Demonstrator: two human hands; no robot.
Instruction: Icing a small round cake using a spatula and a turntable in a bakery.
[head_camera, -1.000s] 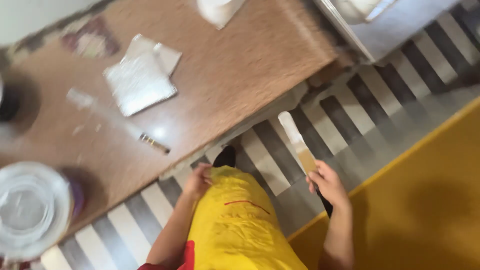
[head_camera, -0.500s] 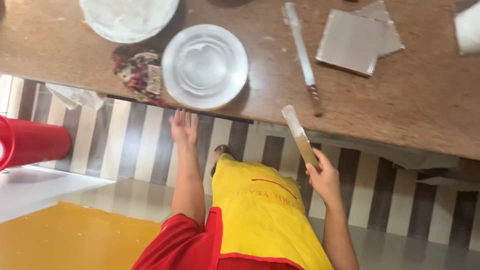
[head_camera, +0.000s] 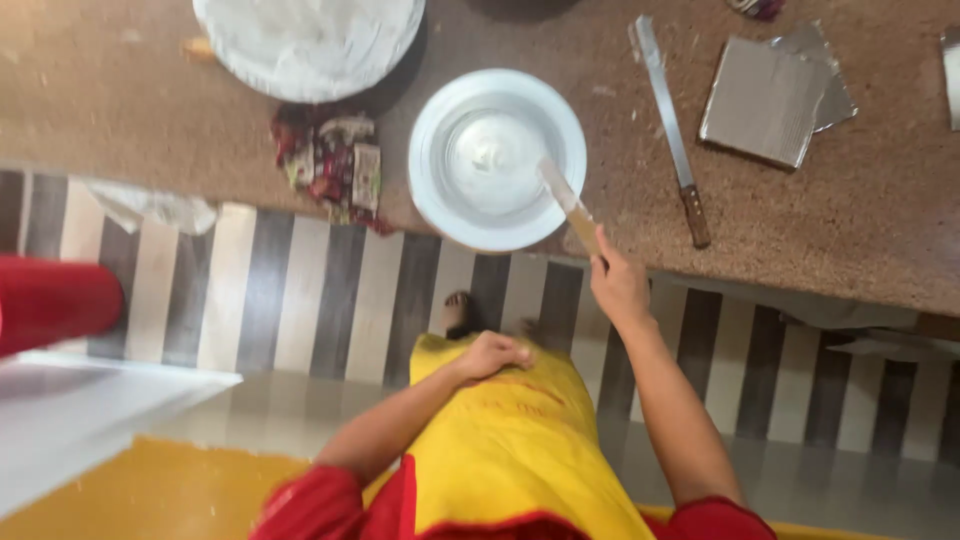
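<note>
The tabletop (head_camera: 880, 250) is speckled brown. On it a white round plate (head_camera: 430, 170) carries a white smear, and at eleven o'clock from it lies a larger white disc (head_camera: 300, 40). At nine o'clock sits a crumpled cloth (head_camera: 330, 165) in red, green and cream. A spatula (head_camera: 568, 205) has a pale blade and tan wooden handle; the long knife (head_camera: 668, 120) is silver with a dark brown handle. Silver foil squares (head_camera: 765, 100) lie at three o'clock. The floor (head_camera: 300, 300) is striped grey and cream. The apron (head_camera: 510, 440) is yellow, the sleeves (head_camera: 320, 500) red.
</note>
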